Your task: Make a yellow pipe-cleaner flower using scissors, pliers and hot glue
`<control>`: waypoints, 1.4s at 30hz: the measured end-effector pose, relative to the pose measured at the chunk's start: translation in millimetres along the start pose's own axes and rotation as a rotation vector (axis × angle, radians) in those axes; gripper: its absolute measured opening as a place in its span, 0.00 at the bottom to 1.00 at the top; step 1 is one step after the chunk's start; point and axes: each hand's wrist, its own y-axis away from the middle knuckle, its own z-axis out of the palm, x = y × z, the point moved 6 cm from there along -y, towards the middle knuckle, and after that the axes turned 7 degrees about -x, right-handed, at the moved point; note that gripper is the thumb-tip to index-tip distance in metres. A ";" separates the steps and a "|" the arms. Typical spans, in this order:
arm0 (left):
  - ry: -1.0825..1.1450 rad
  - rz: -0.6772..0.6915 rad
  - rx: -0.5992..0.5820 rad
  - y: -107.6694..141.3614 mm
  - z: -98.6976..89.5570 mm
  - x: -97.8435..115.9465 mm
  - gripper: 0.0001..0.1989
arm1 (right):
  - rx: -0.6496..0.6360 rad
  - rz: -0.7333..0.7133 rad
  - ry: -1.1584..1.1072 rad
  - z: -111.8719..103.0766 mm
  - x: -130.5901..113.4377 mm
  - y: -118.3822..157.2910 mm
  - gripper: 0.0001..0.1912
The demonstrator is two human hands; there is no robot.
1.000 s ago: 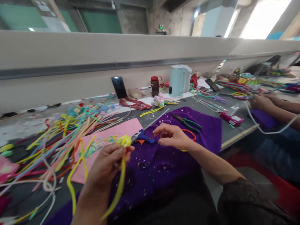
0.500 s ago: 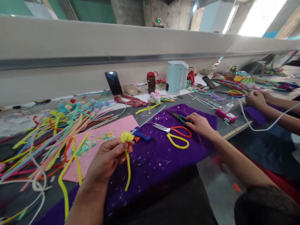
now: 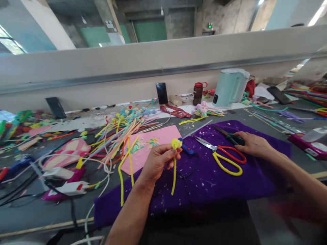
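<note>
My left hand is closed, thumb and fingers pinching a yellow pipe-cleaner flower just under its curled head, with the stem hanging down. Behind it a blue glue gun lies on the purple cloth, partly hidden by the flower. My right hand is closed around the dark green handles of a pair of pliers, which lies on the cloth with its jaws pointing away to the left. Just beside that hand are scissors with one red and one yellow handle, blades apart.
Left of the cloth lie a pink sheet with cut bits, many pipe cleaners, and a power strip with cords. At the back stand a phone, a brown bottle and a pale blue kettle.
My view has turned left, so things sit further right and the power strip shows. The other person's hands are out of view. My right hand's fingers have closed on the pliers' handles.
</note>
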 end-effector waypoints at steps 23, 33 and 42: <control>-0.399 0.281 0.245 4.0 -8.3 17.3 0.06 | -0.178 -0.145 -1.481 -12.0 -68.0 49.8 0.24; -0.503 0.296 0.345 5.7 -18.5 21.5 0.05 | -0.197 -0.534 -1.276 -39.0 -166.9 22.5 0.27; -0.330 0.264 0.317 2.7 -17.8 10.8 0.08 | -0.132 -0.524 -1.219 -20.2 -177.7 29.8 0.11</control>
